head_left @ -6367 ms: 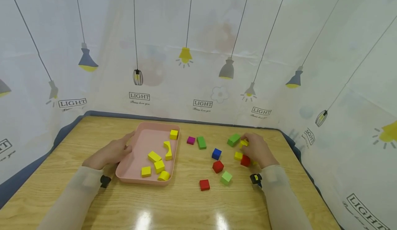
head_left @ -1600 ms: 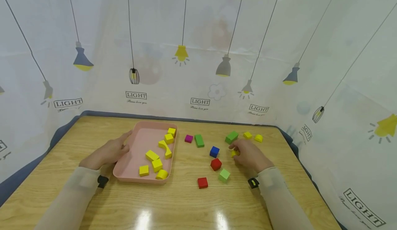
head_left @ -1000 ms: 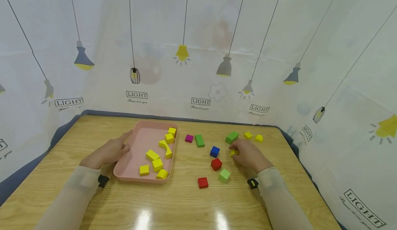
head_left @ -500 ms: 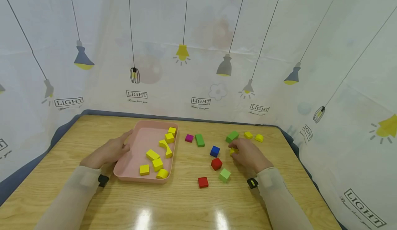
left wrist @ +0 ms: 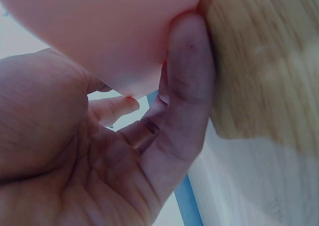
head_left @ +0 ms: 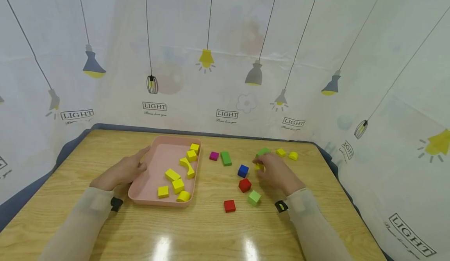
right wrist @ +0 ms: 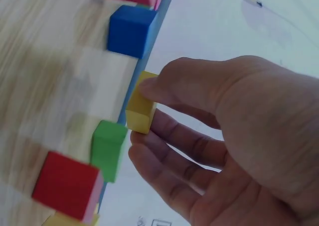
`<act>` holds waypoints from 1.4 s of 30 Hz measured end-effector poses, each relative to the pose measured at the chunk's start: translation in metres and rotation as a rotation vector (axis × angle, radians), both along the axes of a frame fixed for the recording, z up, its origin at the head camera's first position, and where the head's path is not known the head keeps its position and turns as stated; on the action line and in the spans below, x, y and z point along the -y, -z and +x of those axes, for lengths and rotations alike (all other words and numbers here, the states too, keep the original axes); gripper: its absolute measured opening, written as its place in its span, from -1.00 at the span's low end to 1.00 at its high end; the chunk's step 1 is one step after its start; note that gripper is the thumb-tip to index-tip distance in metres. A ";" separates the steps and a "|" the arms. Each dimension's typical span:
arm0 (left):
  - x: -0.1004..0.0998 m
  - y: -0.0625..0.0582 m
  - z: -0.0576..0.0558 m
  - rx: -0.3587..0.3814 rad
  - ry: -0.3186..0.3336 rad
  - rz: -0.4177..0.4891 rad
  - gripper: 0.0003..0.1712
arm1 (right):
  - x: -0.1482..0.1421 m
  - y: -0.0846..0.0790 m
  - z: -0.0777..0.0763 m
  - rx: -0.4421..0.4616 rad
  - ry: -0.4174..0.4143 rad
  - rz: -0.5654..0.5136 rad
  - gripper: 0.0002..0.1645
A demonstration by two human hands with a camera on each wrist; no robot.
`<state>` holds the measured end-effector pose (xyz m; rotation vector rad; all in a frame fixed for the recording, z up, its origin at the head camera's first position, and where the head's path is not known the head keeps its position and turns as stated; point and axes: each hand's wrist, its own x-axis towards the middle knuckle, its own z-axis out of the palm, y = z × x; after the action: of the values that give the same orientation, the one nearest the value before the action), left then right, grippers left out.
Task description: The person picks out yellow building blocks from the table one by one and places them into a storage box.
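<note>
My right hand (head_left: 279, 175) pinches a yellow block (right wrist: 142, 106) between thumb and fingertips. In the right wrist view the block appears lifted off the table. A green block (right wrist: 108, 149) and a blue cube (right wrist: 132, 31) are near it. A red block (right wrist: 67, 186), hidden by the hand in the head view, shows there too, with a yellow piece (right wrist: 70, 220) by it. My left hand (head_left: 123, 172) grips the left side of the pink tray (head_left: 140, 194); the left wrist view shows fingers (left wrist: 189, 81) bent against its underside. Several yellow blocks (head_left: 178, 185) lie inside the tray.
Between tray and right hand lie a magenta block (head_left: 214, 156), a green block (head_left: 226, 158), a red block (head_left: 245, 185), a light green cube (head_left: 254, 198) and another red block (head_left: 229, 206). Farther right are a yellow block (head_left: 281, 152) and a yellow half-round (head_left: 293, 155).
Since the earliest frame, another yellow block has come into the tray. My right hand has just moved slightly left and away with the pinched yellow block. The left hand stays on the tray.
</note>
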<state>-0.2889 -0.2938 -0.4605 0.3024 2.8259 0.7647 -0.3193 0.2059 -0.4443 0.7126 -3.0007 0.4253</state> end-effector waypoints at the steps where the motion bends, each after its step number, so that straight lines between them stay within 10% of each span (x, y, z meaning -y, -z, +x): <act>1: 0.000 0.000 0.000 0.005 -0.002 0.001 -0.23 | 0.002 -0.001 0.001 -0.012 -0.007 0.001 -0.59; 42: 0.000 0.003 -0.004 0.033 -0.015 0.001 -0.22 | 0.160 -0.014 0.047 -0.061 -0.320 -0.071 -0.54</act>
<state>-0.2927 -0.2941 -0.4638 0.2667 2.7997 0.7671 -0.2724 0.0456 -0.4304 1.1800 -2.8027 0.5059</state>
